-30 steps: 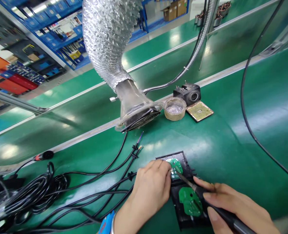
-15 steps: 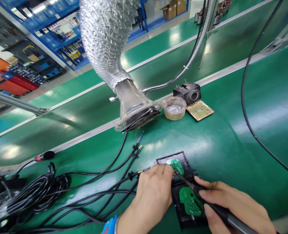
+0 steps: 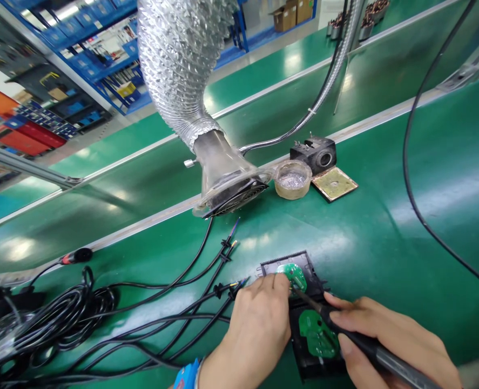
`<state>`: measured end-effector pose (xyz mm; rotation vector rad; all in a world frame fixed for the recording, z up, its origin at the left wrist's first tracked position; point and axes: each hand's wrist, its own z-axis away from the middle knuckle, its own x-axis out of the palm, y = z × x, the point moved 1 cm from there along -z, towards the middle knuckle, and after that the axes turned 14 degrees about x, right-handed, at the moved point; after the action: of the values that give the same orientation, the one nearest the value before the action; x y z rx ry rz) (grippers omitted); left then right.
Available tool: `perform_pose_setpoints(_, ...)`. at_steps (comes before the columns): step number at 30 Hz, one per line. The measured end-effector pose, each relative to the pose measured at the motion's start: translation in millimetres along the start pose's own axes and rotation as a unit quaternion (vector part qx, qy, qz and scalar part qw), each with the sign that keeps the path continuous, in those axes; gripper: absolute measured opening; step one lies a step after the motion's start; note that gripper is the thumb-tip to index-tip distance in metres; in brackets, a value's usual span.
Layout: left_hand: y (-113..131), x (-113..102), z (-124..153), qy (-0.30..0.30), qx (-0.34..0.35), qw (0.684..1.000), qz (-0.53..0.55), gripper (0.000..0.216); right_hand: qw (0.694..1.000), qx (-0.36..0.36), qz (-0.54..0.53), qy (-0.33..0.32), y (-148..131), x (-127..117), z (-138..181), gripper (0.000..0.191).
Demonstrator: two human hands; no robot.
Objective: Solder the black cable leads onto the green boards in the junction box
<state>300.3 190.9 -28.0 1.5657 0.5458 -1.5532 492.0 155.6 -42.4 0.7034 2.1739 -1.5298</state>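
Observation:
A black plastic tray (image 3: 309, 361) lies near the front edge and carries two small green circuit boards, the far one (image 3: 294, 274) and the near one (image 3: 317, 334). My left hand (image 3: 259, 324) rests at the tray's left side, its fingertips pinched at the far board; what it pinches is too small to make out. My right hand (image 3: 389, 340) grips a black soldering iron (image 3: 361, 346) like a pen. The iron's metal tip touches the far board just beside my left fingertips.
Black cables (image 3: 113, 324) with stripped ends spread over the green mat to the left. A silver fume duct with a clear hood (image 3: 227, 183) hangs behind the tray. Beside it stand a dish of solder scraps (image 3: 291, 181), an iron stand (image 3: 314, 154) and a sponge pad (image 3: 334, 183).
My hands have barely moved; the view has shifted slightly and my left hand sits a little further right along the tray. The iron tip stays on the far board.

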Motion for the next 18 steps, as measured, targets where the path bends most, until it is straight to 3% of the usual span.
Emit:
perform_pose_setpoints(11,2.2,0.6,-1.6,0.004,0.007,1.000,-0.020,0.016,0.999,0.002,-0.020,-0.025,-1.9,0.6,-2.8,0.020)
perform_pose_setpoints(18,1.0,0.1,-1.4,-0.021,0.001,1.000,-0.017,0.013,0.995,0.066,-0.062,-0.031,-3.6,-6.3,-5.2,0.014)
